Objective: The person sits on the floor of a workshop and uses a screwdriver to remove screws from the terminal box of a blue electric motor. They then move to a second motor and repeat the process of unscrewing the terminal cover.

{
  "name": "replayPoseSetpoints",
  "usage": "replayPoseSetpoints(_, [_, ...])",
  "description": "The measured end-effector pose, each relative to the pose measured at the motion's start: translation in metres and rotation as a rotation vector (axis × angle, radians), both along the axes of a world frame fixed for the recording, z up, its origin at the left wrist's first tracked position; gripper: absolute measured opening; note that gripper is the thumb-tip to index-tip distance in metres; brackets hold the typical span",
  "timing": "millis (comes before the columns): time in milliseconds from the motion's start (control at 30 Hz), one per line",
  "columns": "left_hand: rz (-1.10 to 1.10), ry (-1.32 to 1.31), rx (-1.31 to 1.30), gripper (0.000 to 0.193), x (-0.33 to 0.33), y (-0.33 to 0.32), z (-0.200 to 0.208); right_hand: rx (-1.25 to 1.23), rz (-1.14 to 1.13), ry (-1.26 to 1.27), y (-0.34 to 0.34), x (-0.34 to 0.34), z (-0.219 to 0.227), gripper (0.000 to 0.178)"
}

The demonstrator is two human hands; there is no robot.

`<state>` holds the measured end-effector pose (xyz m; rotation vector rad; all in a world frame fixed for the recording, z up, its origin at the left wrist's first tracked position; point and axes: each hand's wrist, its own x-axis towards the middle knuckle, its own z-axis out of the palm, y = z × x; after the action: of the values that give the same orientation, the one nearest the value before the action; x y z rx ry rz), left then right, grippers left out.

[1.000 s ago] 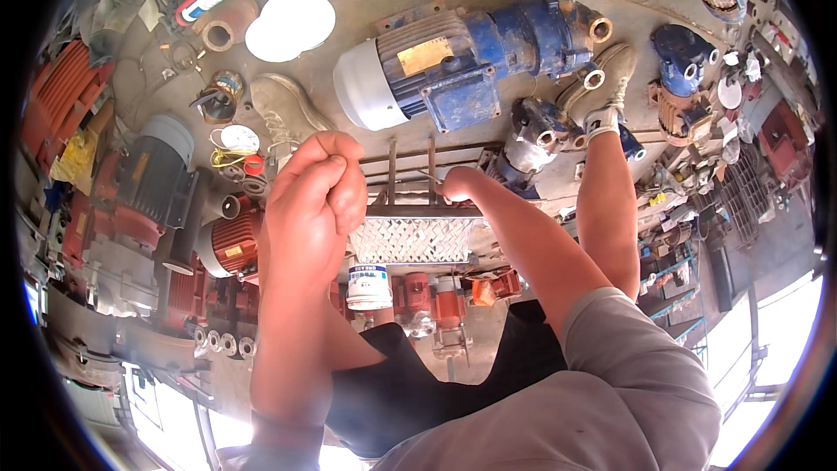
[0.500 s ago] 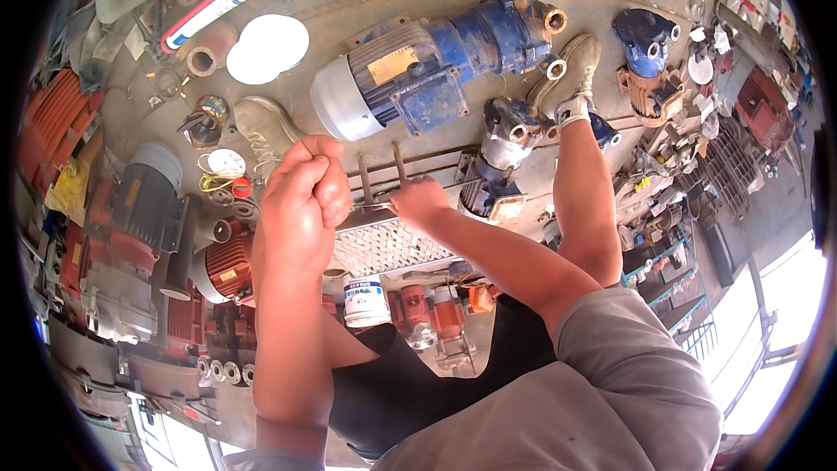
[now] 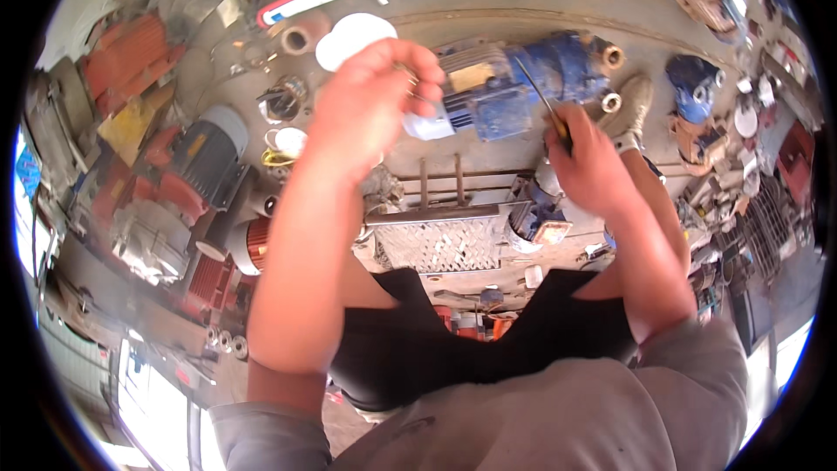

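My right hand (image 3: pixel 588 161) is closed around the dark and yellow handle of a screwdriver (image 3: pixel 542 98). Its thin shaft points up and left across the blue motor-pump unit (image 3: pixel 506 113). Over that unit's pale grey end cover, my left hand (image 3: pixel 366 109) is curled closed and partly hides the cover. Small thin brass-coloured bits show between its fingers, too blurred to name. The unit lies on its side on the floor, with round openings at its right end.
A perforated metal step (image 3: pixel 440 240) lies nearer my legs. A sealant cartridge (image 3: pixel 305 2) and a white disc (image 3: pixel 353 39) are far left. Grey and red motors (image 3: pixel 205 153) crowd the left side. Another blue pump part (image 3: pixel 693 87) stands beyond my right shoe (image 3: pixel 635 105).
My right hand has risen from the metal step to the right of the motor-pump unit, where the screwdriver now shows plainly. My left hand has moved forward over the end cover. The view has shifted.
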<state>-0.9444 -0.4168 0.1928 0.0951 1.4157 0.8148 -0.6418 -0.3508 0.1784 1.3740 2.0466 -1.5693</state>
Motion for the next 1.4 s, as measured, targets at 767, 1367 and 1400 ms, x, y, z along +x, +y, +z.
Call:
replayPoseSetpoints(767, [0.032,-0.008,0.346,0.020,0.037,-0.023,0.083,0.670,-0.323,0.405,0.057,0.079,0.154,0.040])
replayPoseSetpoints(1367, [-0.202,-0.205,0.421,0.021,0.116,-0.128,0.057,0.439,-0.176,0.458,-0.139,0.075,0.159,0.033])
replayPoseSetpoints(1400, [-0.180,-0.203,0.414,0.024,0.115,-0.132,0.051,0.464,-0.162,0.422,-0.144,0.070,0.156,0.034])
